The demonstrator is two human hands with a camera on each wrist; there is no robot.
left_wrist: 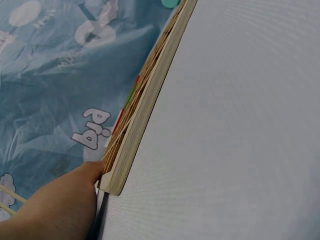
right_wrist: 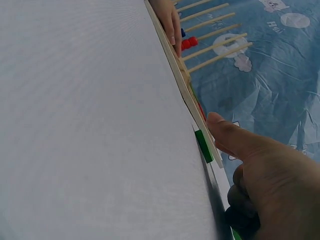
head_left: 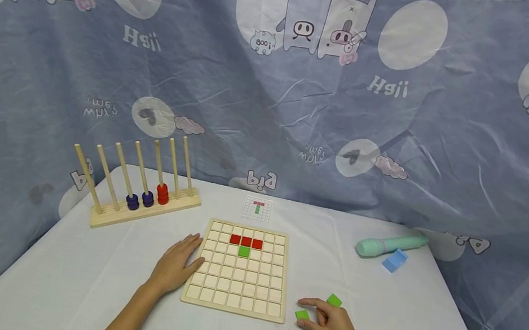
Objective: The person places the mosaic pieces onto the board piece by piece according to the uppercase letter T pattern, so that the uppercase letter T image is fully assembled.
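Observation:
A wooden grid board [head_left: 232, 311] lies on the table, with three red tiles [head_left: 246, 241] in a row and a green tile [head_left: 243, 251] below the middle one. My left hand [head_left: 174, 265] rests along the board's left edge, fingers extended and thumb on the frame. To the right of the board, my right hand [head_left: 335, 327] has thumb and index finger spread apart on either side of a loose green tile [head_left: 302, 314]. That tile [right_wrist: 203, 146] lies on the table in the right wrist view. Another green tile [head_left: 334, 300] sits just behind the right hand, partly covered by it.
At the back left stands a wooden peg rack [head_left: 145, 210] with blue and red beads on some pegs. Behind the board lies a printed pattern card [head_left: 257, 209]. A mint-green cylindrical object [head_left: 391, 245] and a blue block [head_left: 394, 260] are at the back right, before a patterned cloth [head_left: 273, 103].

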